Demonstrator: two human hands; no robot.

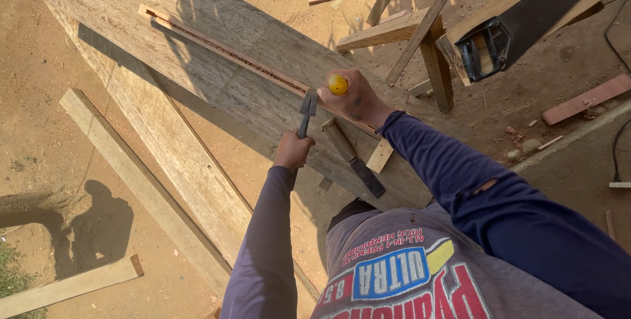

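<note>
- Head view, looking down: right hand (355, 100) fingers curled tight round a chisel (337, 85); only its yellow handle end shows out of the fist, the blade is hidden.
- Left hand (293, 150) fingers closed round the shaft of a hammer (307, 112), dark metal head raised just left of the yellow handle end, close to it but not clearly touching.
- Both tools sit over a narrow wooden strip (223, 48) with a reddish groove down its length; the strip lies diagonally along a wide, weathered plank (197, 16) that serves as worktop.
- Second chisel (351, 156) with wooden handle and dark blade lies loose on the plank just below the right hand, beside a small offcut block (380, 155).
- Handling judgement: chisel looks stiff and light, smooth handle possibly slippery, best gripped full-fist on the handle as shown. Hammer looks head-heavy; hold is well down the shaft. Strip looks thin and likely to split if struck off-line.
- Further out: more planks (144, 187) lean across sandy ground (39, 95); a handsaw (519, 23) with black grip rests on a timber trestle (420, 29) at upper right.
</note>
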